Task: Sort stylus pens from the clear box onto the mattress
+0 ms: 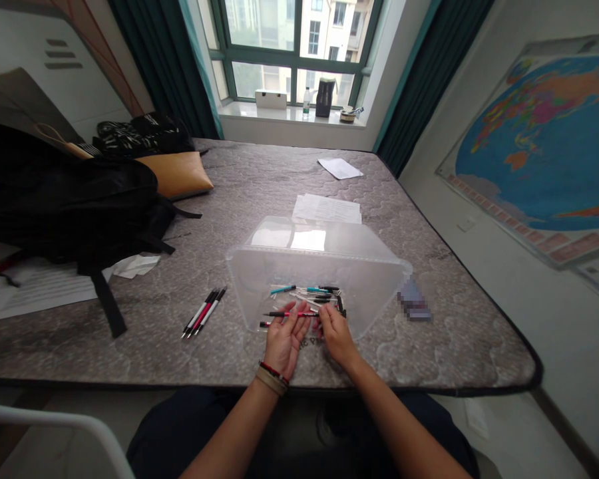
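Observation:
A red and black pen (299, 314) lies level between my two hands, in front of the clear plastic box (319, 261). My left hand (283, 342) is palm up, with thumb and fingers closed round the pen's middle. At the pen's right end, my right hand (335, 332) pinches it; those fingertips are partly hidden. Several loose pens and pen parts show in the box, among them a teal pen (283, 289) and black pieces (340, 306). Left of the box, several red, white and black pens (204, 311) lie side by side on the mattress (190, 362).
A black backpack (64, 199) with dangling straps and a tan pouch (177, 174) occupy the left side. Paper sheets (329, 208) lie behind the box, another sheet (340, 167) farther back. A blurred packet (414, 299) sits right of the box. The mattress edge runs near my forearms.

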The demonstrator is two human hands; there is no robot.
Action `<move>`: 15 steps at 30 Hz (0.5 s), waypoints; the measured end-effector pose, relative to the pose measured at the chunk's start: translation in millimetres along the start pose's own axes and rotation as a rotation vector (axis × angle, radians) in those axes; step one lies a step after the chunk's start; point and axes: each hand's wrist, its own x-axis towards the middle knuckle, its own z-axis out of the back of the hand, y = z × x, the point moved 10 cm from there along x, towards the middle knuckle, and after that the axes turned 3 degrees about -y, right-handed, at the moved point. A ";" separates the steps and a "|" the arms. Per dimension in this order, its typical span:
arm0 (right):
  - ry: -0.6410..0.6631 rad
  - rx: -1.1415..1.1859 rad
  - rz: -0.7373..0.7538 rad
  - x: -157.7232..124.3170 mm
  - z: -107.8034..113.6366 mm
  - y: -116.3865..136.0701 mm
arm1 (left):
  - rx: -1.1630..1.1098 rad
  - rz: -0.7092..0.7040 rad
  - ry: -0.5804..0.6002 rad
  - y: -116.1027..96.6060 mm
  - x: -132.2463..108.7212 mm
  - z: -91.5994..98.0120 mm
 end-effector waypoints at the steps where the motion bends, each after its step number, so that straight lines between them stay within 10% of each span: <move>1: 0.008 -0.008 -0.019 0.2 -1.1 -3.1 | 0.010 -0.001 0.012 0.5 -0.4 -0.9; 15: 0.091 0.140 -0.084 0.6 -2.2 -2.6 | 0.058 -0.054 0.041 -7.1 1.2 -1.7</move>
